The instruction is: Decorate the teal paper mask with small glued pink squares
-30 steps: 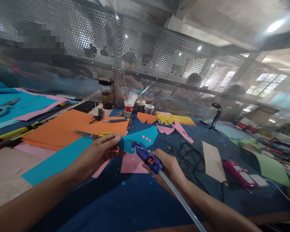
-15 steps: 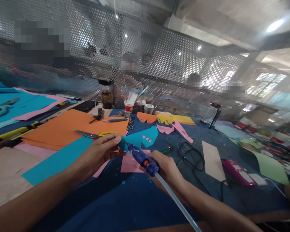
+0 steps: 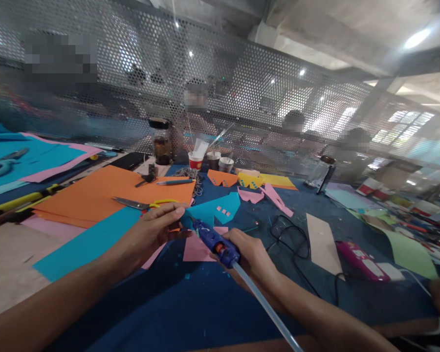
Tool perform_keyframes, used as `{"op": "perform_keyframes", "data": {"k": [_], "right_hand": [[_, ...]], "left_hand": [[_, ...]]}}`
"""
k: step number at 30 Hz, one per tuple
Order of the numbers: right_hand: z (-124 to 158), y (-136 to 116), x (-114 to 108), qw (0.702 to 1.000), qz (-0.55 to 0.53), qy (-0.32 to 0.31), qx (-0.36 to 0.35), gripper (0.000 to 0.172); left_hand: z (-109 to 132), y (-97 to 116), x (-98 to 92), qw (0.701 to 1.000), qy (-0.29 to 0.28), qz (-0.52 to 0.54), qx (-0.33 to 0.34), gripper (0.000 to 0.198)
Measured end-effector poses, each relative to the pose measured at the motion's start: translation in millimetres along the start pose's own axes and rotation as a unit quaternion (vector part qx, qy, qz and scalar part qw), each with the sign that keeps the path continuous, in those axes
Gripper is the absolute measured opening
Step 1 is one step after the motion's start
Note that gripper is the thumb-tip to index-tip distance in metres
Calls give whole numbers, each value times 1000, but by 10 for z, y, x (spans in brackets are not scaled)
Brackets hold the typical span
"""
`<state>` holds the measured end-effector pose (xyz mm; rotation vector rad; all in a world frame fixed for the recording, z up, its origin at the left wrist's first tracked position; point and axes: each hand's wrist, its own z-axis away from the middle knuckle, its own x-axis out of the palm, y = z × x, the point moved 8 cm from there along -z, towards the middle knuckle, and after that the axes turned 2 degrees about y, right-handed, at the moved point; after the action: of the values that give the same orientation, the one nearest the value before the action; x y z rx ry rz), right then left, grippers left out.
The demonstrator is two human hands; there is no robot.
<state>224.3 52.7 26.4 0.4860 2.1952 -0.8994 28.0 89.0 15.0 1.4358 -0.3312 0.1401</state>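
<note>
A blue paper cutout (image 3: 228, 203) with small pink squares stuck on it is pinched at its left end by my left hand (image 3: 165, 222). My right hand (image 3: 251, 252) is closed around a dark blue glue gun (image 3: 216, 243), from whose back a long clear glue stick sticks out. The gun's nozzle is at the cutout, close to my left fingertips; whether it touches I cannot tell. Below lies a pink paper piece (image 3: 197, 248), partly covered by the gun. Scissors (image 3: 134, 203) with yellow handles lie just beyond my left hand.
Orange sheets (image 3: 91, 195) and a blue strip (image 3: 88, 244) lie left. Folded orange (image 3: 222, 178) and yellow (image 3: 250, 181) cutouts stand at the back near paper cups (image 3: 195, 161) and a jar (image 3: 162, 144). A black cable (image 3: 291, 244) and a magenta power strip (image 3: 363, 261) are right.
The glue gun and my right hand have shifted very slightly to the left. My left hand keeps its hold on the blue cutout, which is nearly still.
</note>
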Motion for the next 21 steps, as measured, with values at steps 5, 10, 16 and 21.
{"op": "perform_keyframes", "data": {"k": [5,10,16,21], "right_hand": [[-1,1,-1,1000,-5,-3,2,25],[-6,9,-5,1000,-8,-1,5,25],[-10,3,-12,1000,-10,-3,5,28],[-8,2,-12,1000,-5,-6,7,27]], "left_hand": [[5,0,-4,1000,-1,-4,3,16],[9,9,-4,1000,4,-3,4,18],[6,10,-5,1000,7,1,2,16],[-10,-16,-31,1000,5,6,-1,15]]}}
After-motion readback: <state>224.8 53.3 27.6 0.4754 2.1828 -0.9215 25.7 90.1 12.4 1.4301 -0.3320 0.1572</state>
